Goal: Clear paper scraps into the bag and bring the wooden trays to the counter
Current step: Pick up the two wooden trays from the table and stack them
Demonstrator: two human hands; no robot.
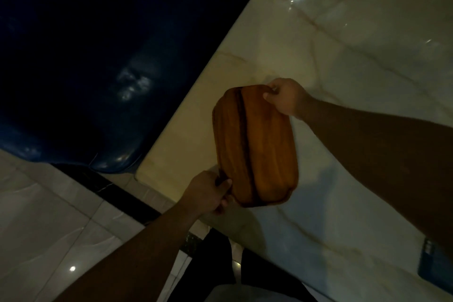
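A stack of two orange-brown wooden trays [255,144] with rounded corners is held over the pale marble table top [355,61], near its left edge. The upper tray is shifted to the right of the lower one. My left hand [208,191] grips the near left corner of the stack. My right hand [285,98] pinches the far right corner. No paper scraps or bag can be made out in this dim view.
A glossy dark blue seat [81,86] fills the upper left beside the table. Pale floor tiles [49,216] with a dark strip lie below it. A dark blue flat object [434,265] rests on the table at the lower right. My dark trouser legs show at the bottom.
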